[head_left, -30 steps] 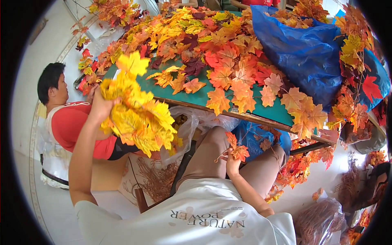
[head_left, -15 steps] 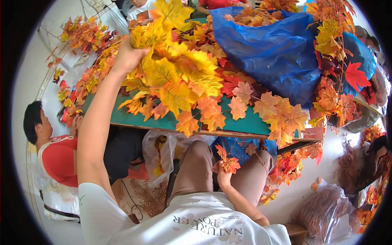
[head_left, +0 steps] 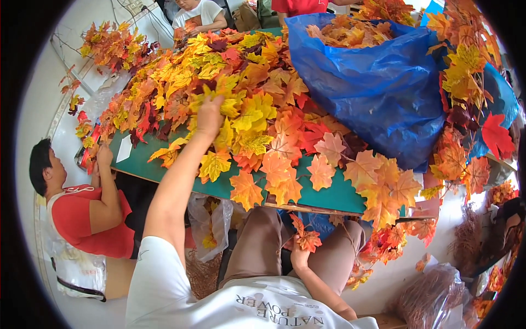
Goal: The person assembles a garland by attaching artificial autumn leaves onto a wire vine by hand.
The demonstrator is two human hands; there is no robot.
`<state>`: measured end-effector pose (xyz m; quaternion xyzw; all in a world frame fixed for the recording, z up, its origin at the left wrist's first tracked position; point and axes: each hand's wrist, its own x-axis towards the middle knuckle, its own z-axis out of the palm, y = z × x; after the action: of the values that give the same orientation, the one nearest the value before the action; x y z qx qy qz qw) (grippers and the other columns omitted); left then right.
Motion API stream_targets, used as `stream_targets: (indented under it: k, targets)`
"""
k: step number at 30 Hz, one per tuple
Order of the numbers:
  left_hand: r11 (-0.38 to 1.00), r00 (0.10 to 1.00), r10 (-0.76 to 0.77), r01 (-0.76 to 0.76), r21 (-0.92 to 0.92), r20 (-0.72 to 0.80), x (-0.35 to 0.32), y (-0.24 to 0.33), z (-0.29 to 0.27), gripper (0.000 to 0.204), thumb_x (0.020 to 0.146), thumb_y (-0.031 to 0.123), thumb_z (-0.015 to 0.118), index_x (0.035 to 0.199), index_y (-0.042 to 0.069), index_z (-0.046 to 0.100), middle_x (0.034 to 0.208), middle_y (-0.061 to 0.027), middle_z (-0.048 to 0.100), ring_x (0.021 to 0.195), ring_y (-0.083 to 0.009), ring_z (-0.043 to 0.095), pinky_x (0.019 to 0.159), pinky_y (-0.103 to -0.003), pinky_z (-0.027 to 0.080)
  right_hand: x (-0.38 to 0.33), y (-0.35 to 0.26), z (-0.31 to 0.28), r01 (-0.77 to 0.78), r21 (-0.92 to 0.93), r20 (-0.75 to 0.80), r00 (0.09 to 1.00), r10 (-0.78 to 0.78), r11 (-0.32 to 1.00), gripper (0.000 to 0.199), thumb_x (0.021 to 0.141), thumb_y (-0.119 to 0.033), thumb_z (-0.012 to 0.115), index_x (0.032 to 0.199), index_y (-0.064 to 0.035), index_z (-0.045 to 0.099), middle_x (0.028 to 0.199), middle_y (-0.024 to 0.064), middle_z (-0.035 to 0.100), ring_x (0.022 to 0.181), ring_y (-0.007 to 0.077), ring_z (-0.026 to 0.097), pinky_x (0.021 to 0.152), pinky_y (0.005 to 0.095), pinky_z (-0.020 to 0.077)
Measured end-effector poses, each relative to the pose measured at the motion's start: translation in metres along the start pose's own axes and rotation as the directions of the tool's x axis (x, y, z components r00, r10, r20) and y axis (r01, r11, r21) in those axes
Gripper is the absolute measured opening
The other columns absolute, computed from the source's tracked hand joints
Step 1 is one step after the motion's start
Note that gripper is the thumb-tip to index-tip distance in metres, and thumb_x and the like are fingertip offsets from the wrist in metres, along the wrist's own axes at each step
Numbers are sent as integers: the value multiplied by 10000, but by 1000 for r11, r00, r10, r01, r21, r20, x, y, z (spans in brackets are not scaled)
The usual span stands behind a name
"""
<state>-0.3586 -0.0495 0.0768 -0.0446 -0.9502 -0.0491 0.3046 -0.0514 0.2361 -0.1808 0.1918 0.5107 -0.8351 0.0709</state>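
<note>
My left hand (head_left: 210, 115) reaches over the table, closed on a bunch of yellow artificial maple leaves (head_left: 249, 118); its fingertips are partly lost among the leaves. That bunch rests against the large heap of orange, red and yellow leaves (head_left: 181, 82) on the green tabletop (head_left: 345, 197). Above my lap, my right hand (head_left: 299, 256) is closed on a small sprig of orange maple leaves (head_left: 308, 240), whose thin stem sticks out to the left.
A blue plastic bag (head_left: 378, 82) full of orange leaves stands on the table. At the left sits a co-worker in a red top (head_left: 82, 219); others are across the table. A clear plastic bag (head_left: 211, 225) hangs below the edge. A wrapped bundle of brown stems (head_left: 433, 296) lies at lower right.
My left hand has come down and to the right, lowering the yellow bunch from the air onto the heap. My right hand keeps the orange sprig above my lap.
</note>
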Motion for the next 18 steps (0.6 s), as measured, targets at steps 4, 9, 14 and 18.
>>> stream_targets:
  k: [4, 9, 14, 18]
  targets:
    - [991, 992, 68, -79, -106, -106, 6, 21, 20, 362, 637, -93, 557, 957, 76, 561, 918, -258, 554, 829, -437, 557, 713, -465, 473, 3, -1, -4, -3, 32, -32, 999, 4, 999, 193, 931, -216, 519, 979, -29, 506, 740, 62, 578, 609, 157, 599, 572, 290, 544]
    - [990, 939, -123, 92, 110, 320, 29, 47, 4, 519, 734, -32, 556, 1210, 150, 459, 1187, -245, 448, 931, -425, 565, 747, -454, 486, 9, -8, 0, -41, -27, -73, 997, 39, 999, 146, 930, -202, 520, 929, -57, 512, 741, 45, 576, 593, 161, 601, 538, 279, 522]
    - [934, 795, -16, 229, -276, 606, 60, 26, -31, 903, 610, 189, 779, 1383, 272, 319, 1443, -199, 183, 1346, -364, 169, 1054, -482, 272, -8, -23, -2, 9, -100, 3, 1000, -8, 995, 140, 920, -165, 535, 923, -25, 528, 747, 51, 573, 627, 142, 593, 565, 279, 544]
    - [774, 892, 194, 117, -622, 409, 60, -2, -56, 994, 588, 429, 823, 1407, 350, 264, 1488, -165, 60, 1383, -327, 61, 1091, -485, 197, -39, -51, 11, 27, -137, -30, 999, -31, 990, 154, 913, -164, 548, 883, -13, 547, 765, 49, 570, 646, 128, 583, 572, 280, 546]
